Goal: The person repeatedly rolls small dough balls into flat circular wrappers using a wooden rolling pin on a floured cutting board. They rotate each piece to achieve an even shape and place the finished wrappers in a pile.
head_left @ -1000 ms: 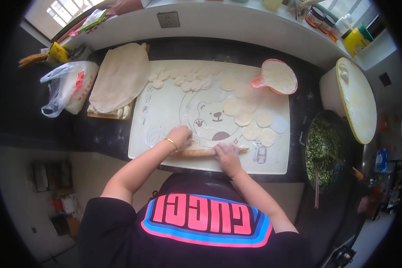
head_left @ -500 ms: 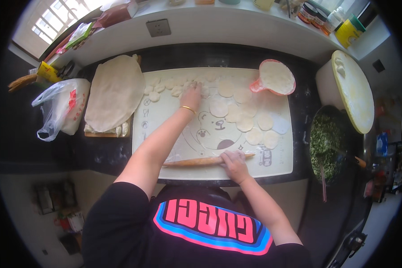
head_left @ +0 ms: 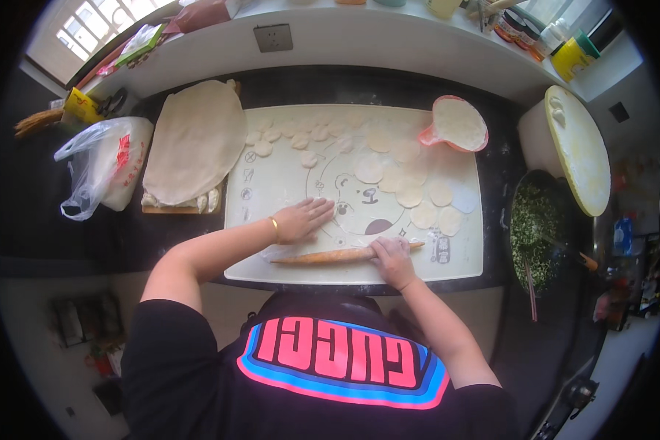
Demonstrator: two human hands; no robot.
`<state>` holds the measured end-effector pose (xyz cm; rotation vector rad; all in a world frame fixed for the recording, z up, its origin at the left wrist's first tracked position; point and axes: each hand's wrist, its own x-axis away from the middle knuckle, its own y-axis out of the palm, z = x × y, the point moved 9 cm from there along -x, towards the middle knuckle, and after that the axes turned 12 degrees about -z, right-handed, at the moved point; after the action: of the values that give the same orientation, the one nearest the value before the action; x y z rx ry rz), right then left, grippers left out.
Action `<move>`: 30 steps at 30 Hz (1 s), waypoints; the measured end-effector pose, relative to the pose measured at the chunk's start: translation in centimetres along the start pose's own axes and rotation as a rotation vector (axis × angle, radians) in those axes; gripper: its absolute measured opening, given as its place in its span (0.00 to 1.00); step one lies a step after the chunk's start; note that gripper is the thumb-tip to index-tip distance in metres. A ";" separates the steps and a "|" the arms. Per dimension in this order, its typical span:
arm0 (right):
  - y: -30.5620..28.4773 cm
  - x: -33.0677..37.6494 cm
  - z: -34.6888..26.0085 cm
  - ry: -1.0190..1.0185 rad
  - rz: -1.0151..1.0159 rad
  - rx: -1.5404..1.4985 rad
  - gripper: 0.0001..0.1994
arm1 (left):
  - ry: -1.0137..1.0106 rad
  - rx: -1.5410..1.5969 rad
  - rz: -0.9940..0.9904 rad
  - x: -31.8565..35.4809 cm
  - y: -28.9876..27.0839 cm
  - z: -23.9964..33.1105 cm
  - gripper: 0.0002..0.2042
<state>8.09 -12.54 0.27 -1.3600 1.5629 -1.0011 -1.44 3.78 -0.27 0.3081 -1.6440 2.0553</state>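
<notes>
Head view: nearest is a black short-sleeved shirt (head_left: 176, 359) with a pink and blue print. Right hand (head_left: 393, 261) is closed around the tapered, light-brown wooden rolling pin (head_left: 326, 257), toward its right end; the pin lies along the near side of a cream rectangular mat (head_left: 458, 268). Left hand (head_left: 304, 221) is flat, palm down, fingers extended on the mat beyond the pin — whether anything sits beneath the palm cannot be told.

Thin, round, pale dough discs (head_left: 409, 195) lie right of centre, several overlapping. Small whitish dough pieces (head_left: 309, 159) are scattered toward the far left. A pink plastic scoop (head_left: 430, 137) holding white flour (head_left: 460, 122) stands at the far right corner.

Left of the mat, a large oval dough sheet (head_left: 196, 139) covers most of a wooden board (head_left: 177, 210); right of it, chopped greens (head_left: 532, 233) fill a black round pan. Farthest — a grey wall socket (head_left: 273, 37).
</notes>
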 end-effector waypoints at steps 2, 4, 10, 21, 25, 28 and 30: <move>0.1 0.1 -0.1 -0.014 0.002 0.001 0.24 | 0.092 0.053 -0.032 1.7 1.6 1.2 0.34; 0.1 -0.1 -0.3 -0.045 0.009 0.016 0.24 | 0.185 0.077 -0.041 2.8 2.8 2.5 0.34; -0.7 -0.7 -0.8 0.061 0.049 -0.055 0.23 | -0.266 0.472 0.340 6.4 1.3 0.7 0.34; 0.3 -7.1 -0.9 0.309 -0.241 0.033 0.31 | -0.844 0.314 0.442 7.6 3.1 -1.3 0.34; 0.5 -4.0 -5.0 0.164 -0.392 0.072 0.38 | -0.740 0.522 0.393 9.5 6.6 1.0 0.33; 1.1 -8.9 -2.3 0.248 -0.218 0.182 0.39 | -0.927 0.407 0.511 9.0 4.1 -3.2 0.33; 0.5 -10.5 -1.2 0.334 -0.217 0.126 0.38 | -0.983 0.395 0.507 8.6 2.9 -4.5 0.33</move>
<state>7.66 -1.99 1.07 -1.3438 1.5797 -1.4980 -9.73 9.67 0.15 1.3274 -1.9306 2.8688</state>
